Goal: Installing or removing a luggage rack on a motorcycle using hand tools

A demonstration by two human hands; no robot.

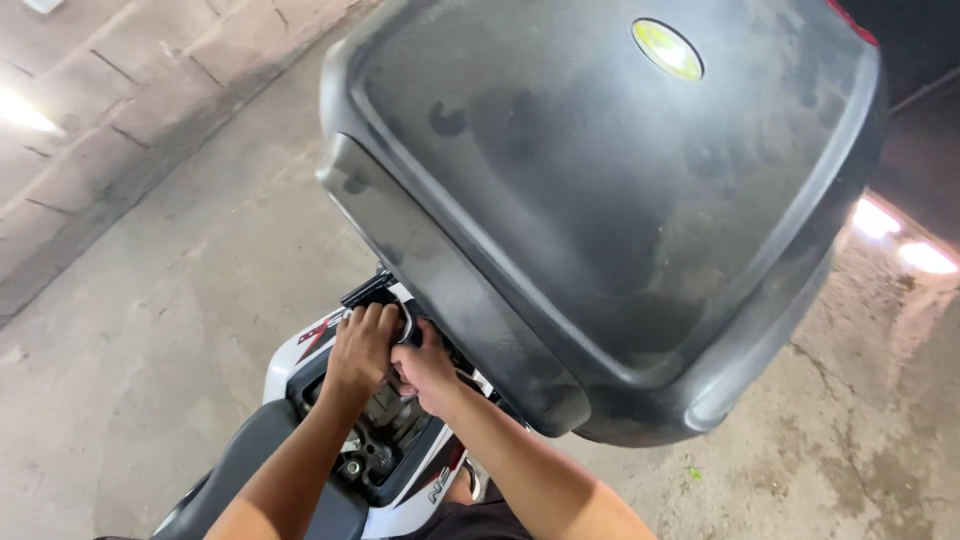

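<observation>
Overhead, a large dusty black plastic top box (610, 200) looms, hiding most of what lies beneath. Both hands work at a small black bracket (385, 297) under its front edge: left hand (362, 345) with fingers curled over it, right hand (425, 368) clasped alongside (exact grip hidden). Below sit the white scooter tail (300, 350), open compartment (385, 440) and concrete floor (150, 330).

view down onto the rear of a white scooter (300, 350) on grey concrete floor (180, 260), large dusty black top box (610, 200) with oval yellow reflector (667, 49), left hand (362, 345) and right hand (425, 368) together gripping a dark part beneath the box, black seat (250, 470) below
</observation>
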